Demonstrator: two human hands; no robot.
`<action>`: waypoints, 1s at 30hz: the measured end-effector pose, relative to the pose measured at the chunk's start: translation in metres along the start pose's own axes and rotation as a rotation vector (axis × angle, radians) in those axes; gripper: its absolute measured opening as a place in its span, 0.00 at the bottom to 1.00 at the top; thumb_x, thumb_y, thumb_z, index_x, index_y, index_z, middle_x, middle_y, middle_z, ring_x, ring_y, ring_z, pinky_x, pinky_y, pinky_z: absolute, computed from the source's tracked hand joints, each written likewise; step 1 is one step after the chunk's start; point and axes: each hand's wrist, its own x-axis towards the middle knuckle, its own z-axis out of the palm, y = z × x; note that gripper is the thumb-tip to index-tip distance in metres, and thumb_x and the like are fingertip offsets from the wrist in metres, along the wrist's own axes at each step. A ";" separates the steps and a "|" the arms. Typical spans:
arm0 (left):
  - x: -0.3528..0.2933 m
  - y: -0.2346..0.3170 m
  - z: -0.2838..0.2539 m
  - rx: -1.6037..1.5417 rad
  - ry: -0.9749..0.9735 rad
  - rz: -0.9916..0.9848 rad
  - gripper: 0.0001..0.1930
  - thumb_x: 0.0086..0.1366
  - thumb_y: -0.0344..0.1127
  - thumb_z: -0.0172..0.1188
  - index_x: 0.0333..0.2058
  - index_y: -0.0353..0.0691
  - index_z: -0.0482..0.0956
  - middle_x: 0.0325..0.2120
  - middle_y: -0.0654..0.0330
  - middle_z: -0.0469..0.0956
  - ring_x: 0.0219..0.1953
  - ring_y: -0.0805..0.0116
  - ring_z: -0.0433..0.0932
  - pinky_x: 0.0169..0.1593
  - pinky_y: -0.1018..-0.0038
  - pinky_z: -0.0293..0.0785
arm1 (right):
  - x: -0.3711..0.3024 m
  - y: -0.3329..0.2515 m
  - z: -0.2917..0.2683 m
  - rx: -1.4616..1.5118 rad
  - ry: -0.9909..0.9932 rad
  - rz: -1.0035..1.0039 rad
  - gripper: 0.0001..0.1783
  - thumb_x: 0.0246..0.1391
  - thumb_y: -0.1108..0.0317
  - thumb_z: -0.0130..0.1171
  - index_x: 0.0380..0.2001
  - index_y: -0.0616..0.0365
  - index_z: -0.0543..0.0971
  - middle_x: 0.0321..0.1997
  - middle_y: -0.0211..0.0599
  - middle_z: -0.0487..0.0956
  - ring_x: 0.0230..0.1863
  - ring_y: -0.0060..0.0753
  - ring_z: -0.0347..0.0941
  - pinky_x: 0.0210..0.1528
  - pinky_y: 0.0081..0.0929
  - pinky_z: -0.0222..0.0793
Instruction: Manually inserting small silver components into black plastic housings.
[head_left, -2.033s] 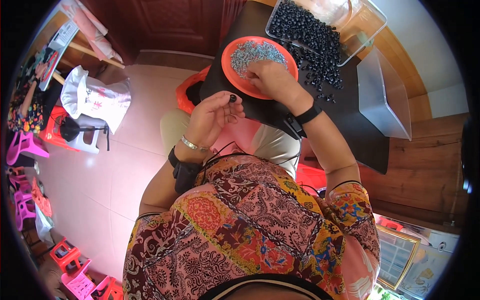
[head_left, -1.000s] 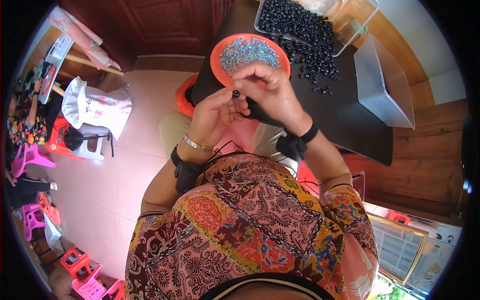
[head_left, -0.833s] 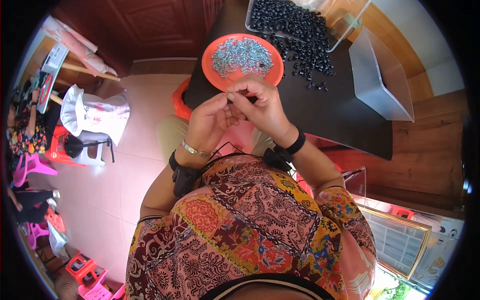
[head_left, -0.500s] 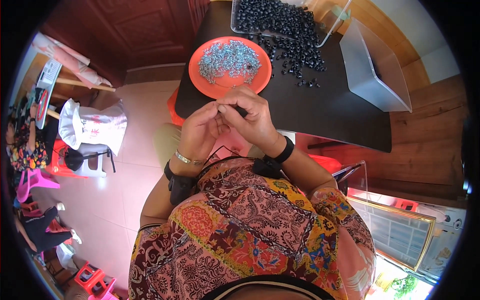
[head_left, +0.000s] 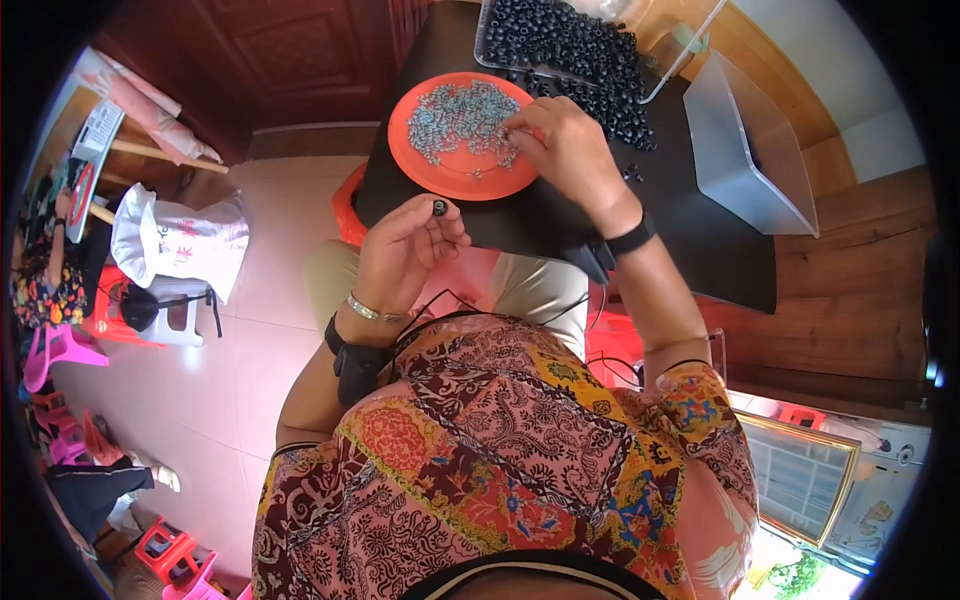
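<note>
My left hand [head_left: 412, 248] is in front of the table's near edge, palm turned up. Its thumb and forefinger pinch a small black plastic part [head_left: 440, 208] with a round opening. My right hand [head_left: 572, 152] reaches over the right side of an orange-red plate [head_left: 455, 183]. Its thumb and forefinger come together at the edge of a pile of small silvery metal pieces [head_left: 460, 118]. What lies between those fingertips is too small to make out.
Black plastic parts [head_left: 565, 45] fill a clear tray and spill onto the dark table [head_left: 715, 255]. A translucent bin [head_left: 745, 150] stands at the right. On the left are a white sack [head_left: 185, 240], stools and another person's arm [head_left: 62, 225].
My two hands were together in front of the plate. The right has moved away, forward and right, to the metal pieces; the left stays nearly in place with the black part now visible.
</note>
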 end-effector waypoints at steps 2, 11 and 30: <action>-0.002 -0.001 0.001 0.017 0.018 -0.005 0.13 0.67 0.40 0.47 0.36 0.35 0.72 0.32 0.57 0.75 0.36 0.63 0.77 0.39 0.71 0.73 | 0.007 0.014 0.004 -0.055 -0.051 -0.034 0.06 0.45 0.70 0.60 0.30 0.54 0.81 0.33 0.36 0.79 0.38 0.43 0.74 0.41 0.36 0.72; -0.006 0.003 -0.002 -0.003 0.042 0.002 0.13 0.68 0.40 0.45 0.36 0.37 0.73 0.31 0.58 0.75 0.35 0.64 0.77 0.39 0.71 0.72 | 0.013 0.033 0.033 -0.242 -0.202 -0.095 0.05 0.45 0.71 0.58 0.29 0.54 0.79 0.34 0.35 0.77 0.40 0.42 0.74 0.42 0.36 0.73; 0.005 0.008 0.013 0.012 0.009 -0.018 0.12 0.68 0.40 0.48 0.36 0.38 0.74 0.32 0.60 0.78 0.34 0.66 0.78 0.39 0.73 0.72 | -0.002 -0.015 0.004 1.338 -0.233 0.473 0.10 0.60 0.72 0.53 0.45 0.60 0.77 0.37 0.27 0.77 0.36 0.17 0.71 0.41 0.16 0.68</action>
